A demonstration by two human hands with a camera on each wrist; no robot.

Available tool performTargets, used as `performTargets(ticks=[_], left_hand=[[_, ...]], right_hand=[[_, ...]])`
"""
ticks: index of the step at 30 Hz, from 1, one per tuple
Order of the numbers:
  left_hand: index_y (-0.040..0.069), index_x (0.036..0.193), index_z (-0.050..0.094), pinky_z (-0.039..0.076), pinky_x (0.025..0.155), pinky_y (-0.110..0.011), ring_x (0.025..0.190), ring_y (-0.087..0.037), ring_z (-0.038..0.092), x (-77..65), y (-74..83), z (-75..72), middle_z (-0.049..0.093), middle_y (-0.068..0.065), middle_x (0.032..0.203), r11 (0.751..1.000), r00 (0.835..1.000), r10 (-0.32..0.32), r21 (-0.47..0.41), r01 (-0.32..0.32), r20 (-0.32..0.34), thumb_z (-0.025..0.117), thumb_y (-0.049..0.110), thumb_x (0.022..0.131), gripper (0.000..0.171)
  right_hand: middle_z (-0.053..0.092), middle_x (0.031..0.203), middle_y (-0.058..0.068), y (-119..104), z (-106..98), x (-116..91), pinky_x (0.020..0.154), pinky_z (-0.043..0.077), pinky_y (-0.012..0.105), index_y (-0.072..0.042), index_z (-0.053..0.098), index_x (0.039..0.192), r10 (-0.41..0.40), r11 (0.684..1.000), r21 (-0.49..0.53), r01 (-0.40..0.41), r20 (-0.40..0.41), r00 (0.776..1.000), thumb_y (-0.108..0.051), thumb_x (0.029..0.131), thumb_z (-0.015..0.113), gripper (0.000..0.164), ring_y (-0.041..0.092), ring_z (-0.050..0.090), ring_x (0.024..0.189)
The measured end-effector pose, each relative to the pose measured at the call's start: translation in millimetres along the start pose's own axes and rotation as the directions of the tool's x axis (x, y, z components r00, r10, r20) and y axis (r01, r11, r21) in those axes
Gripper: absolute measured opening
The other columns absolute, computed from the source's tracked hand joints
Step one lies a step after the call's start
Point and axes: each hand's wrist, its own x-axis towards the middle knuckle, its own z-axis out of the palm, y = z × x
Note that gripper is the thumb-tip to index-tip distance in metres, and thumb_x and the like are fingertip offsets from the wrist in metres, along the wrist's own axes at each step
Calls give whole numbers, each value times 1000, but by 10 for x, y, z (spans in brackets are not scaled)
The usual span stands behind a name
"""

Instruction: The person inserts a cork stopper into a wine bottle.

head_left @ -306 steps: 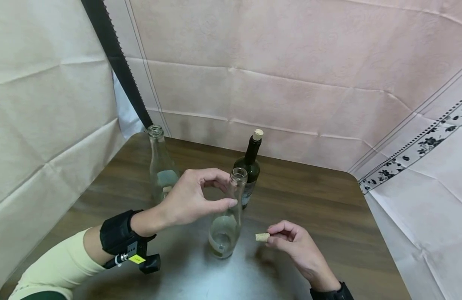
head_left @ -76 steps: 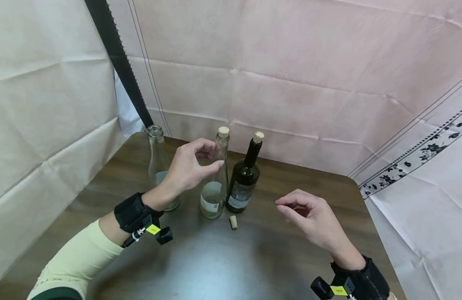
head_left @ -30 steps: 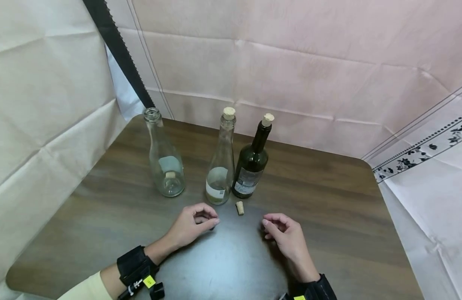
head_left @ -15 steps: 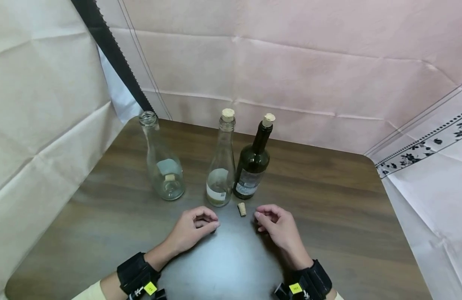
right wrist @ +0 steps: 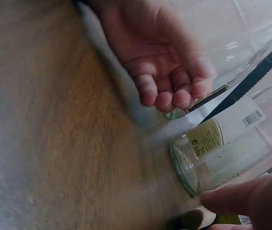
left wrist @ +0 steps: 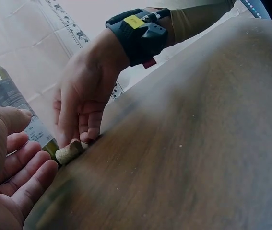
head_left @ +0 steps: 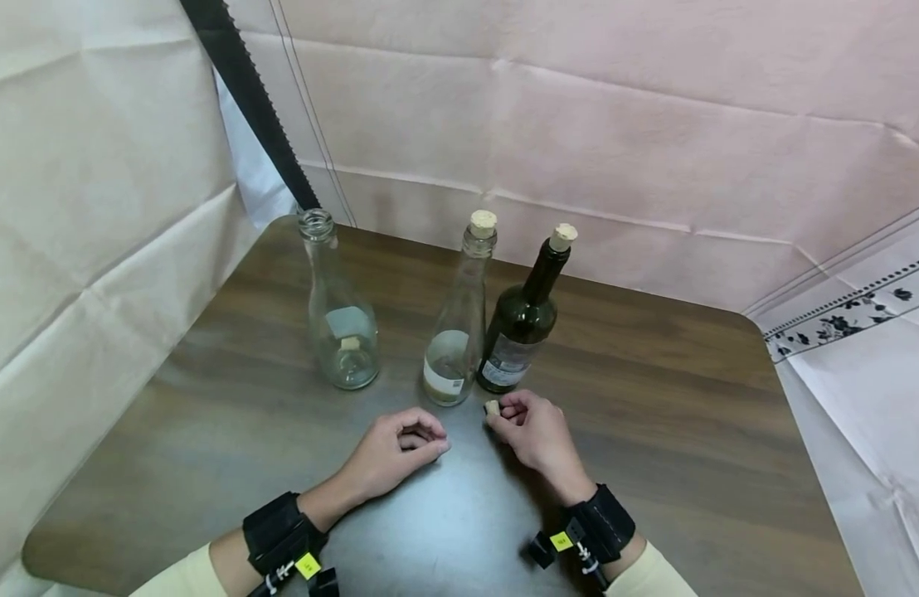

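Note:
My right hand (head_left: 536,431) pinches a small cork (head_left: 493,408) at the table surface, in front of the bottles. In the left wrist view the cork (left wrist: 69,152) lies against that hand's fingertips. My left hand (head_left: 396,452) rests near the table to the left, fingers loosely curled and holding nothing. Behind stand a clear glass bottle (head_left: 450,348) with a cork (head_left: 483,223) in its mouth and a dark green wine bottle (head_left: 521,327), also corked (head_left: 563,237). Farther left is an uncorked clear bottle (head_left: 343,323); a cork-like piece (head_left: 350,343) shows through its lower part.
The wooden table (head_left: 676,431) has rounded corners. Pale cloth (head_left: 579,124) hangs behind it and at both sides, with a dark strip (head_left: 254,104) at the back left. Both wrists wear black camera straps (head_left: 280,531).
The middle bottle, earlier gripped uncorked by my left hand, now stands corked at the back. My left hand has let go and drawn back. My right hand has moved left onto the loose cork.

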Motion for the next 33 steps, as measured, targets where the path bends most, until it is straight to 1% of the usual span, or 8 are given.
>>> performTargets(ticks=[5,13,16,19,22,25,29,33], left_hand=[[17,105,73,63,83,-25,93,-9,73,38,62,10,75,0,105,999,999,37,17,-37,4,79,26,95,15],[14,105,73,63,82,-25,92,-9,73,80,83,17,76,-1,104,998,998,67,13,-67,3,79,25,95,16],[10,107,73,63,82,-25,92,-9,73,61,67,23,76,-4,105,998,998,66,-4,-66,-7,79,24,95,19],[7,108,72,63,81,-25,92,-8,74,30,81,47,76,-9,107,997,997,74,-19,-75,-28,80,22,94,22],[4,110,70,64,82,-26,92,-12,76,33,161,117,75,-14,108,990,989,137,-9,-138,-48,81,20,93,25],[4,112,70,64,85,-27,94,-21,77,66,272,221,74,-14,109,966,964,256,37,-254,-70,83,17,90,29],[11,117,68,63,90,-28,100,-24,75,137,430,383,71,-6,114,899,901,424,170,-405,-94,87,15,86,37],[13,123,66,62,93,-28,108,-16,70,234,565,530,68,0,120,825,837,536,280,-492,-108,90,14,82,48]], right_hand=[[70,88,1,-18,-27,25,70,52,25,-8,73,102,-5,998,-62,4,-24,1000,-17,92,79,15,10,61,77],[74,89,1,10,-55,30,71,54,25,-9,74,101,33,999,13,-33,-32,999,-14,91,76,11,9,64,76],[75,90,4,36,-44,-12,69,57,25,-7,74,103,38,994,99,-36,-25,999,-11,92,75,12,10,68,74],[76,93,8,37,-61,-81,68,62,27,-3,73,107,39,970,241,-39,2,999,-8,92,74,16,13,72,73],[76,98,15,24,-115,-162,71,65,33,1,71,112,40,914,404,-49,32,999,-6,93,74,20,17,74,74],[75,102,18,-6,-167,-245,77,66,36,4,69,117,50,844,531,-72,55,997,-5,95,73,24,18,75,78],[76,102,12,-69,-230,-360,82,66,36,4,67,121,104,715,687,-125,72,992,-7,95,74,29,18,75,83],[75,98,5,-119,-287,-453,80,63,29,2,66,118,141,584,802,-129,57,988,-8,94,74,26,16,73,87]])
